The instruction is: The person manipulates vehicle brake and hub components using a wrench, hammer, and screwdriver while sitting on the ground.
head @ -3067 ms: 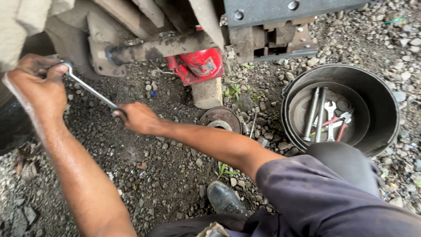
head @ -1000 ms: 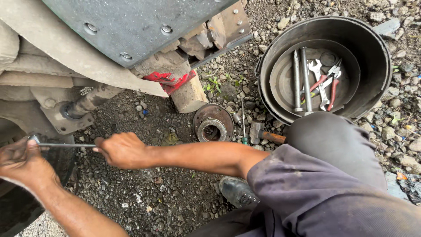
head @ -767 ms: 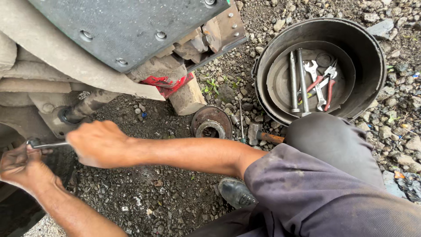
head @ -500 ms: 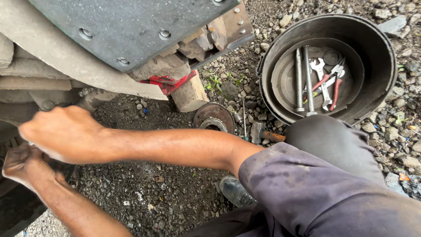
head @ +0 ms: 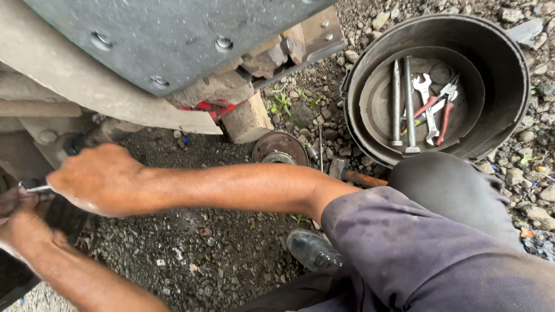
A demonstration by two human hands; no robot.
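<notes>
Head view: the right hand (head: pixel 101 179) reaches across to the left, arm stretched level, fist closed over a thin metal tool (head: pixel 36 188). The left hand (head: pixel 20 216), low at the left edge, touches the tool's near end; whether it grips cannot be told. Both work tight under the grey vehicle underside (head: pixel 150 40). Open gravel ground (head: pixel 191 254) lies nearer; a round tool bucket (head: pixel 509 69) sits far right.

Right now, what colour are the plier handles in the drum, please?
Red, on the pliers in the head view.
</notes>
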